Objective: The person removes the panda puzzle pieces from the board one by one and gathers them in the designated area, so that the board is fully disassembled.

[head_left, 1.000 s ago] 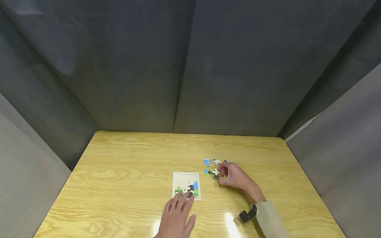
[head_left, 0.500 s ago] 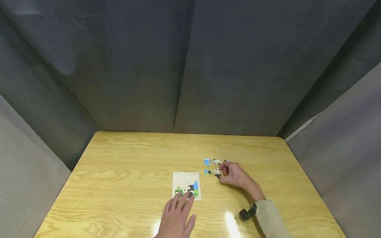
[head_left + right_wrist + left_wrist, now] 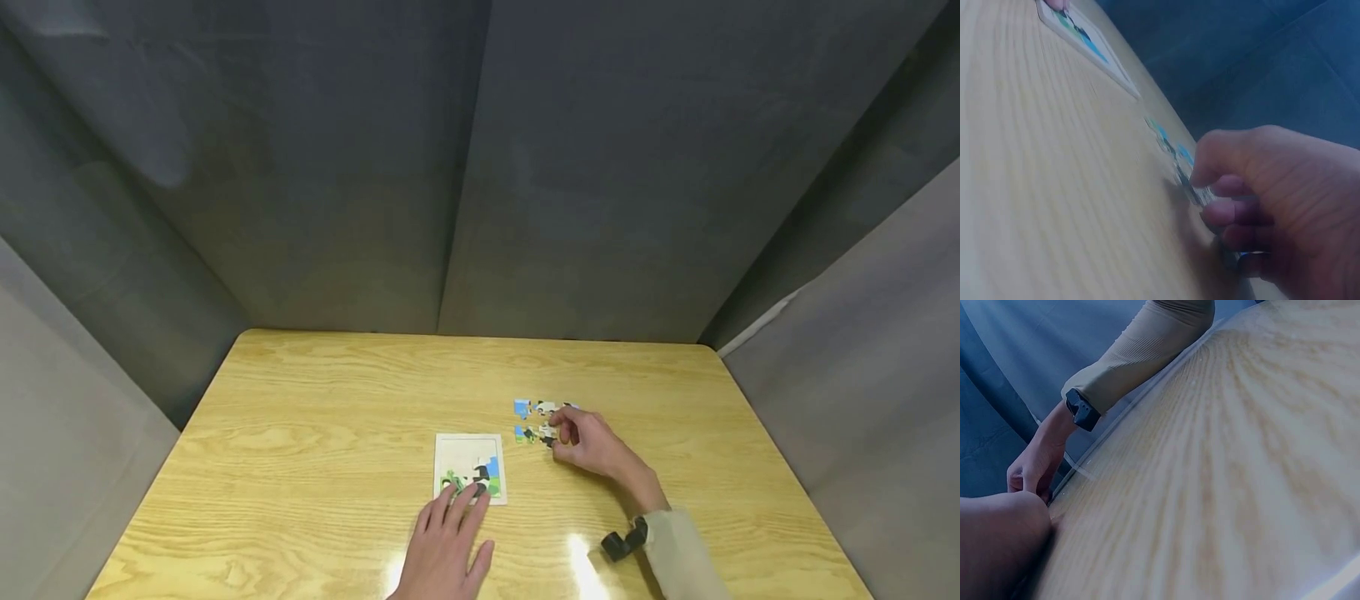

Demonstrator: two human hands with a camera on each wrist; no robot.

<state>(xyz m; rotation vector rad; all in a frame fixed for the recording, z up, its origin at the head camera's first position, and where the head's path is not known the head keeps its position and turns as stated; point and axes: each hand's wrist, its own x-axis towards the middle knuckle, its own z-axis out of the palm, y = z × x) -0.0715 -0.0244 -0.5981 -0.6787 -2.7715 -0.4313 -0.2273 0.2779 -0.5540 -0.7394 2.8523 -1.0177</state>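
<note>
In the head view my left hand [image 3: 442, 546] lies with extended fingers over the near edge of a white puzzle tray [image 3: 457, 447]. Joined puzzle pieces [image 3: 492, 469] fill the tray's lower and right part, showing black-and-white, green and blue print; my fingertips hide some of them. To the right, my right hand [image 3: 596, 442] pinches a black-and-white puzzle piece [image 3: 547, 434] low at the tabletop. In the right wrist view, the thumb [image 3: 1213, 156] and bent fingers of that hand are around the piece, partly hiding it.
Beside the pinched piece lies a blue-and-green piece [image 3: 522, 434]. Behind are a blue piece [image 3: 521, 408], a whitish piece [image 3: 545, 408] and another partly covered by the right hand. The wooden table [image 3: 322, 417] ends at dark curtains [image 3: 337, 208].
The pinched piece has shifted slightly right and away from me, turning a little, with small movements of my right fingers. My left hand and the tray have stayed in place.
</note>
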